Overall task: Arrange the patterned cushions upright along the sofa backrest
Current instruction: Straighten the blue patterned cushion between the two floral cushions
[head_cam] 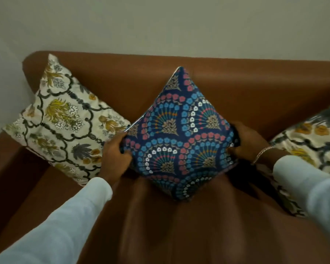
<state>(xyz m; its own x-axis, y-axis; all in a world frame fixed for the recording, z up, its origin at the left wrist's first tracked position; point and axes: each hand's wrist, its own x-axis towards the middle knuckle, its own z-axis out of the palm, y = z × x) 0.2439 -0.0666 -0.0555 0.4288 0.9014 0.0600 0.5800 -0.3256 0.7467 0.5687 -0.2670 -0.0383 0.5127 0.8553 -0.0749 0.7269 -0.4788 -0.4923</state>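
Observation:
A dark blue cushion (179,138) with pink, blue and white fan flowers stands on one corner like a diamond in the middle of the brown sofa, its top corner against the backrest (236,86). My left hand (115,155) grips its left corner and my right hand (249,140) grips its right corner. A cream cushion (65,119) with yellow and grey plants leans tilted in the sofa's left corner, touching the blue one. Another cream floral cushion (312,147) lies at the right, partly hidden behind my right sleeve.
The brown leather seat (179,225) spreads out in front of the cushions. The left armrest (10,164) rises beside the cream cushion. A pale wall (160,25) stands behind the backrest.

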